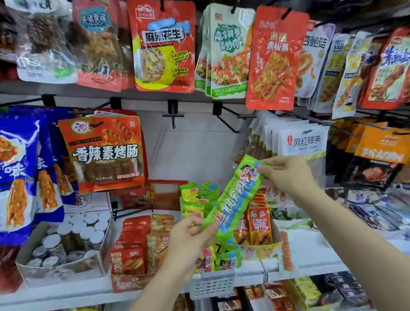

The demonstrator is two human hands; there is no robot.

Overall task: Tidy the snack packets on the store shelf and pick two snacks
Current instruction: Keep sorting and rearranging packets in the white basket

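A long green and blue snack packet [236, 197] is held tilted in the middle of the view, in front of the shelf [313, 259]. Its upper end, at about 1 o'clock, is pinched by the grip of the right hand [287, 175]; its lower end, at about 7 o'clock, is pinched by the grip of the left hand [190, 237]. The white basket [213, 285] below is partly hidden by the left hand. The hanging packets [162, 45] at 12 o'clock are seen clearly, but those at 3 and 9 o'clock are blurred and cut off by the frame edges.
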